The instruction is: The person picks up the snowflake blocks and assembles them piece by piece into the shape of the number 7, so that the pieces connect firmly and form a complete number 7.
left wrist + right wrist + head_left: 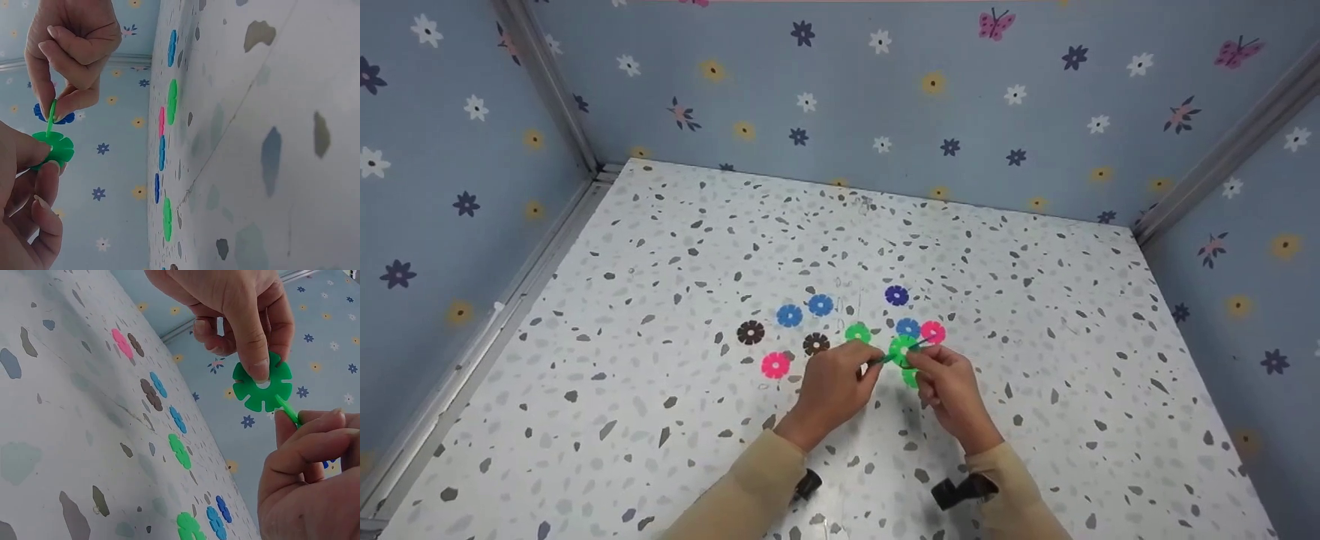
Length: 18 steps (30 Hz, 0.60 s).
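Observation:
My left hand (834, 384) pinches a slotted green flower disc (264, 391) between thumb and fingers. In my right hand (956, 386) a second green disc (903, 349) is held at its rim, face-on in the head view. The edge of this second disc meets a slot in the first one; how deep it sits cannot be told. A dark blue disc (68, 117) shows behind the right fingertips in the left wrist view, partly hidden, apparently attached to the second green disc. Both hands are raised above the table.
On the speckled table (660, 247) lie loose discs: a pink one (775, 365), brown (750, 332), light blue (789, 316), dark blue (896, 295), and a green one (857, 333). Another pink disc (934, 331) lies beyond my right hand. Flower-patterned walls (847, 90) enclose the table.

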Tool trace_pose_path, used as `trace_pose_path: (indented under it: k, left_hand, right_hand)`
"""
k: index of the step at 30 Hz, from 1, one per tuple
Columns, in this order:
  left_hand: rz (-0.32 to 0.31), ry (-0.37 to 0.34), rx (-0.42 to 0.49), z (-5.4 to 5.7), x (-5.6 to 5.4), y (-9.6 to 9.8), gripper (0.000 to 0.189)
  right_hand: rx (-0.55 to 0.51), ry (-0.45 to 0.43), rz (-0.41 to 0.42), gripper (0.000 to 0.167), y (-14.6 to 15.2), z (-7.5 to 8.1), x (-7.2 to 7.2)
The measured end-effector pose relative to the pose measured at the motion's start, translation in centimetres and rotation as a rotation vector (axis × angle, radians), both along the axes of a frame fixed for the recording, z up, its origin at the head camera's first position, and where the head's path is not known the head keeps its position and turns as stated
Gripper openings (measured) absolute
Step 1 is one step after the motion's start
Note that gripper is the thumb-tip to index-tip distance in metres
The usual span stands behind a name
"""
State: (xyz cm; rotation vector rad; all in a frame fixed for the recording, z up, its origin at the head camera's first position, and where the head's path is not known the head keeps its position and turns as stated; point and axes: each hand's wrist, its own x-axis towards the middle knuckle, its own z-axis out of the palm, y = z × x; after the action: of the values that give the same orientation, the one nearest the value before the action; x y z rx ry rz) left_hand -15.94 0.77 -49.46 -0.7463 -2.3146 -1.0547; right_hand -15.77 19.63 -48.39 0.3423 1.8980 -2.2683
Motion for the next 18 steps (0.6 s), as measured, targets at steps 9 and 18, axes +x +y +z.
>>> trace_pose_path:
  k: [9, 18]
  left_hand:
    - [-0.023, 0.084, 0.051, -0.37, -0.05, 0.39, 0.007]
    - [-0.044, 0.140, 0.080, -0.68, -0.27, 0.88, 0.005]
  right_hand:
    - [0.022, -0.011, 0.013, 0.012, 0.26, 0.11, -0.15]
    - [0.015, 0.062, 0.016, 0.014, 0.41, 0.64, -0.26]
